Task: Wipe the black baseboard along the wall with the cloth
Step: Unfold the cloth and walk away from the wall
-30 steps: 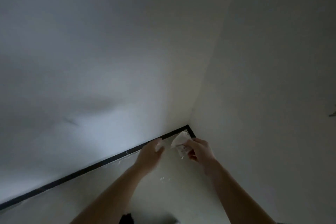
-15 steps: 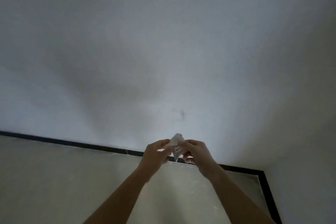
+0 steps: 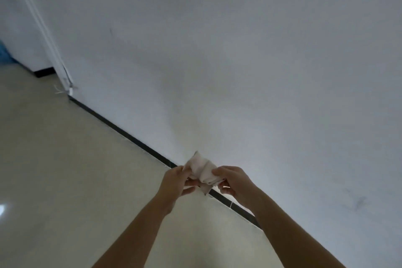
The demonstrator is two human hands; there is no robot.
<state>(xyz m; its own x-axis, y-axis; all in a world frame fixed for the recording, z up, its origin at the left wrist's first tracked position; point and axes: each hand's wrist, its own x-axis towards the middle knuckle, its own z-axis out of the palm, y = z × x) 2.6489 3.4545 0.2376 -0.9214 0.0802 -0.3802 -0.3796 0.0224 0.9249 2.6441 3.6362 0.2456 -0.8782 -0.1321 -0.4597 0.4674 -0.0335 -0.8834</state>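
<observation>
**Cloth held ready in both hands, above the baseboard**

Both hands hold the cloth (image 3: 201, 169) between them, in the near middle of the scene. The left hand (image 3: 176, 183) pinches the left edge of the cloth with curled fingers and thumb. The right hand (image 3: 235, 183) grips the right edge in the same way, its fingers bent round the fabric. The cloth is small, white and bunched into a thick folded pad. It looks soft and a little crumpled.

The black baseboard (image 3: 121, 131) runs as a thin dark line along the foot of the white wall (image 3: 217, 72), from the far left down to the near right, where the right forearm hides it. The cloth covers a short part of this line in the picture, but it seems to be in the air and not pressed on the baseboard. The pale floor (image 3: 65, 180) lies to the left. At the far left a white strip (image 3: 43, 28) goes up the wall, and a blue object (image 3: 3, 54) shows at the edge.

I judge that the step in hand is preparing the cloth, folding or turning it to a usable side; wiping is not under way here. The next move calls for one hand to take the pad alone, bring it down onto the baseboard, press it flat and slide it along the line.
</observation>
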